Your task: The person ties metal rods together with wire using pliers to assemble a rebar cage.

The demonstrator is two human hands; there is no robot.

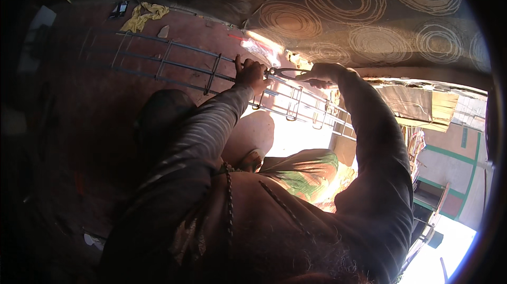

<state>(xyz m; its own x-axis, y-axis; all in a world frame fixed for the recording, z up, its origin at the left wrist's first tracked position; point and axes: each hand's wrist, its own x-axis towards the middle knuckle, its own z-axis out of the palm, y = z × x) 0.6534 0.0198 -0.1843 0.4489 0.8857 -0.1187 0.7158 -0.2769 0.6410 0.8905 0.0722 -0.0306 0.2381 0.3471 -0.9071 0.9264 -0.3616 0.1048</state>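
The steel bar cage [212, 74] runs slantwise in front of the person, from the dim red floor [193, 33] at left into glare at right, hoops linking its long bars. The left hand [250, 75] lies on it near mid-length, fingers bent over the bars and one raised; in this shadow I cannot tell whether they pinch anything. The right hand [325, 74] is wrapped round the handles of pincers [273, 71], whose head sits at the cage just beside the left fingers. Those fingers look most at risk: a slip of the head could nip them, and a cage rolling under a loose hold could cause it. Beyond, a yellow cloth [145, 16] might snag if the cage is dragged.
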